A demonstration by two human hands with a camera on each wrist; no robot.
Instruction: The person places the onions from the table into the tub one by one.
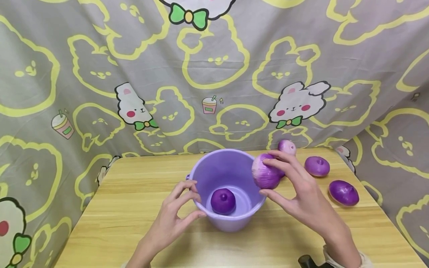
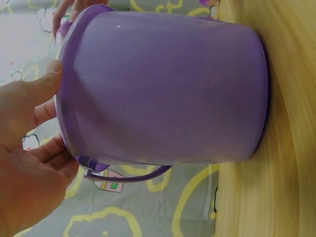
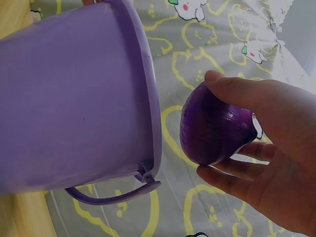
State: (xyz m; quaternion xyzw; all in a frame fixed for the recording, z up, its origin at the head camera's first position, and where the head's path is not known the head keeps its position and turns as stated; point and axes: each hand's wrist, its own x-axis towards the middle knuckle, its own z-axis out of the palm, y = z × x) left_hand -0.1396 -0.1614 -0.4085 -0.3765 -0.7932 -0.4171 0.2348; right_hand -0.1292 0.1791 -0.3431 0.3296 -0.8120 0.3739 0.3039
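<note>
A purple bucket [image 1: 229, 223] stands upright on the table, with one dark purple onion [image 1: 223, 201] on its bottom. My left hand [image 1: 179, 208] holds the bucket's rim at the left, and its thumb lies along the rim in the left wrist view. Above the right side of the rim, my right hand [image 1: 298, 190] grips another onion [image 1: 266, 172] between thumb and fingers. This onion [image 3: 217, 126] is just outside the bucket's mouth in the right wrist view.
To the right on the wooden table [image 1: 134, 193] lie more purple onions, including a rounded one [image 1: 317, 166] and a darker one [image 1: 343, 192]. A paler onion [image 1: 286, 146] sits behind my right hand. A patterned curtain [image 1: 214, 74] hangs behind the table.
</note>
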